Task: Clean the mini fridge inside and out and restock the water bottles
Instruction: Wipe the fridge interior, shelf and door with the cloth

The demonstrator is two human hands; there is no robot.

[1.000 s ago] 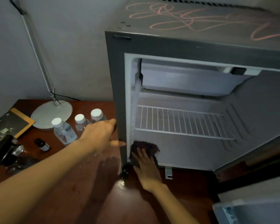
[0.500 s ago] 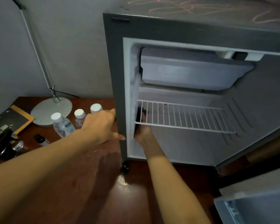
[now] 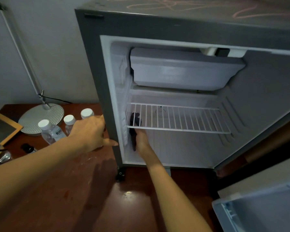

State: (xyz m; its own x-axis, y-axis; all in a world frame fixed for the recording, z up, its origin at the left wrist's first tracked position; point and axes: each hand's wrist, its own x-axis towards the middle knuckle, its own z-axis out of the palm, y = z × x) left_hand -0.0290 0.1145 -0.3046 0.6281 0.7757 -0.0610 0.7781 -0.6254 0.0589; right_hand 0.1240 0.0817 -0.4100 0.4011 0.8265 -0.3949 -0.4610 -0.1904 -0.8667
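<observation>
Now the right hand (image 3: 141,141) presses the dark cloth (image 3: 135,120) on the left inner wall of the mini fridge (image 3: 97,81) mid-frame, its fingers hidden so I cannot tell the grip, while the left hand (image 3: 90,131) rests spread on the outer edge near the water bottles (image 3: 51,131).

Dim, soft focus; glare spot on tabletop (image 3: 129,193); wide-angle bending at edges.

wooden table (image 3: 57,198) | on it: mini fridge (image 3: 174,25), water bottles (image 3: 51,131), lamp base (image 3: 40,117)
</observation>
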